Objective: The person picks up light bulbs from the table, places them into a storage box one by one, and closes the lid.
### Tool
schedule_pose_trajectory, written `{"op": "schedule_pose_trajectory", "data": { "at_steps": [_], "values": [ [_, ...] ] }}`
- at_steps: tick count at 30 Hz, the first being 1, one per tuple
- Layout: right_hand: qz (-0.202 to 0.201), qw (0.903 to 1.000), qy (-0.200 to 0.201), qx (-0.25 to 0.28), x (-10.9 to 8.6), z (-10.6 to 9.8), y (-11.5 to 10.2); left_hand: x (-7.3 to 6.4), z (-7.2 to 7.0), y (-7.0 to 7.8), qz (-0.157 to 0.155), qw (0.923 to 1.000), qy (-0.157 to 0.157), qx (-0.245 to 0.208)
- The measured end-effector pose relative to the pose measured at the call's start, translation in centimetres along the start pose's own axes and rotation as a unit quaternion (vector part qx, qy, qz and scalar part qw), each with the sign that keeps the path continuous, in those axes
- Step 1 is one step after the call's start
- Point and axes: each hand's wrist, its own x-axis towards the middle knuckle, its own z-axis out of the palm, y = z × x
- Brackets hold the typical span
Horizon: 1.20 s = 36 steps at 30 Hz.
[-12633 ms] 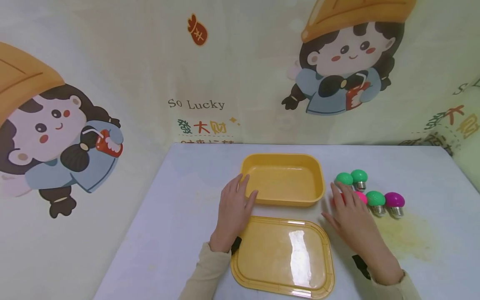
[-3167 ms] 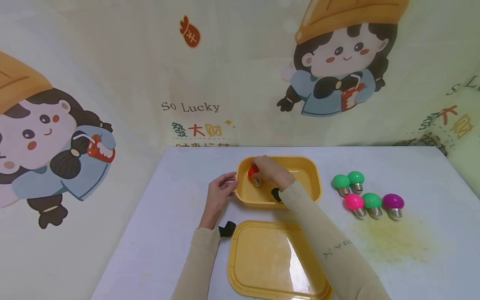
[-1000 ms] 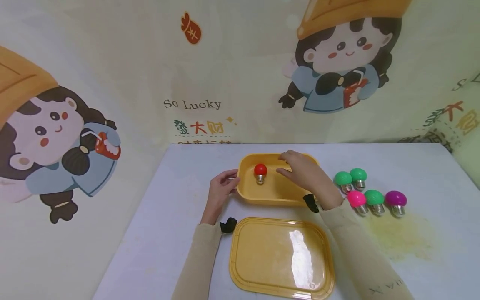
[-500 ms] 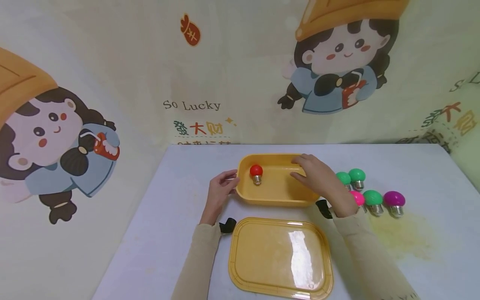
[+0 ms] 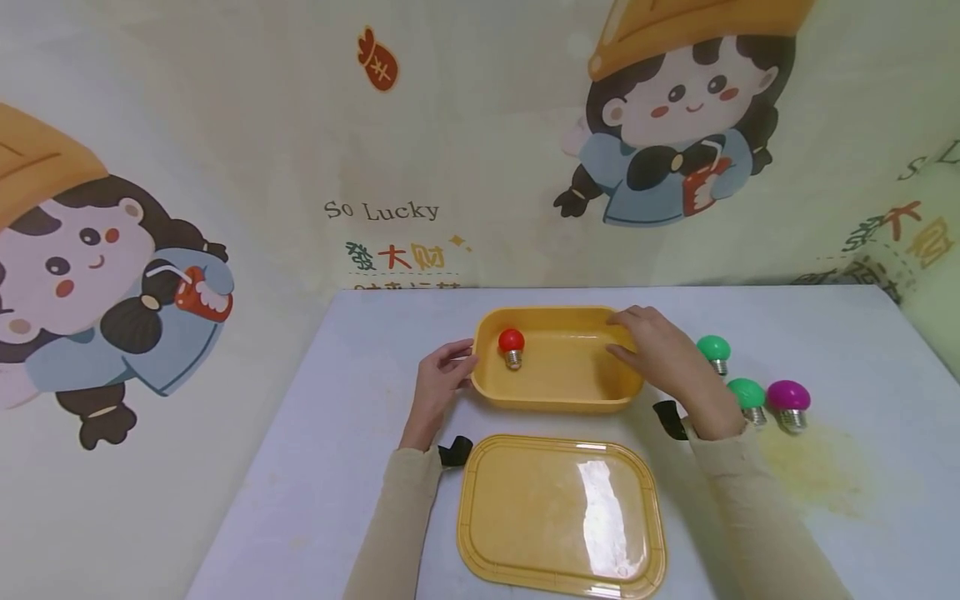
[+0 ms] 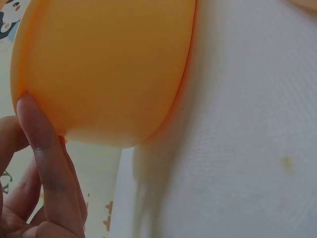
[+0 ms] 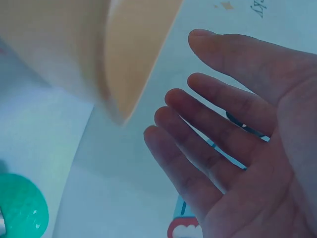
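Observation:
A red light bulb point(image 5: 512, 341) lies in the left part of the yellow box point(image 5: 558, 405), its silver screw base toward the front. At the box's left end my left hand point(image 5: 437, 388) touches the outside; in the left wrist view one fingertip rests against the box wall point(image 6: 114, 64). Over the right end is my right hand point(image 5: 663, 354), holding nothing. The right wrist view shows its fingers point(image 7: 185, 148) spread and nearly straight, apart from the box point(image 7: 136, 49). Right of that hand lie a green bulb point(image 5: 713, 347), a second green bulb point(image 5: 746, 392) and a purple bulb point(image 5: 789, 396).
In front of the box lies a flat yellow lid point(image 5: 540, 517) on the white table point(image 5: 337, 500). A patterned cloth backdrop point(image 5: 480, 150) stands behind. My right hand and forearm cover the spot where a pink and another green bulb were seen earlier.
The right hand brought the red bulb into the box and let it go. Since then it has moved right to the box's right end. The left hand stays at the left end.

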Motion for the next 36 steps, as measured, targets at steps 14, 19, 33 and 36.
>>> {"op": "schedule_pose_trajectory", "data": {
  "at_steps": [14,19,33,36],
  "values": [
    [0.002,0.9997,0.024,0.011,-1.1,0.2,2.3,0.1,-0.4,0.1,-0.014,0.9998,-0.009,-0.008],
    [0.02,0.9995,0.02,0.017,-1.7,0.1,3.1,0.2,-0.4,0.2,-0.029,0.9993,-0.024,-0.008],
    [0.097,0.9947,-0.026,0.019,-2.9,-0.3,4.9,0.0,0.0,-0.1,-0.001,0.9999,-0.008,-0.009],
    [0.112,0.9929,-0.036,0.017,-3.0,-0.1,5.3,0.0,0.0,-0.2,0.002,1.0,-0.003,-0.006]
  ]
}}
